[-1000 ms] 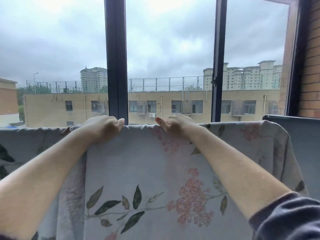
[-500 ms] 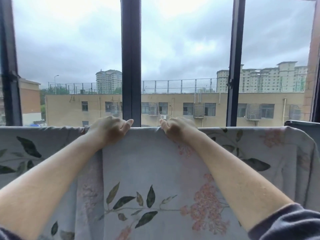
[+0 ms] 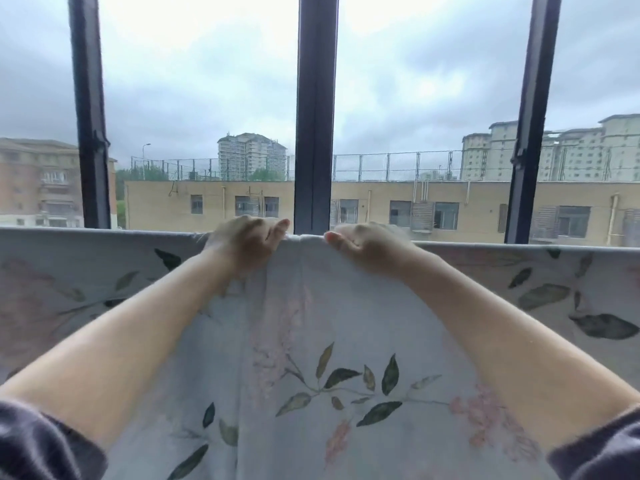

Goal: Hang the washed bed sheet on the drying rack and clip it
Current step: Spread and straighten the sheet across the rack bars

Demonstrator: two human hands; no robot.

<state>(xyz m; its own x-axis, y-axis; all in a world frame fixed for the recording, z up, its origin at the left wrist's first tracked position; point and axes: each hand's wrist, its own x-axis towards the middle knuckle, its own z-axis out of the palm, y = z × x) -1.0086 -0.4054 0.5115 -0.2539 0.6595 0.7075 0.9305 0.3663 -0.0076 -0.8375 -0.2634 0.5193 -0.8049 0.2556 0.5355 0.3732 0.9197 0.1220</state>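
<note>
Head view: a pale grey-blue bed sheet (image 3: 311,323), printed with dark leaves and pink flower sprays, hangs draped over a straight horizontal top line that spans the whole picture; whatever bar carries it is hidden under the cloth. Both bare forearms reach up to that top edge near the middle. The left hand (image 3: 247,242) has its fingers curled over the fold and grips the bed sheet, thumb pointing right. The right hand (image 3: 367,244) grips the same edge just beside it, fingers curled over the far side, thumb pointing left; a small gap of cloth lies between the two thumbs. Dark sleeves (image 3: 34,441) sit pushed up at the lower corners. Behind the sheet stands a window with a dark centre post (image 3: 315,116), and beyond it a long yellow building (image 3: 381,202) under a cloudy sky.
</note>
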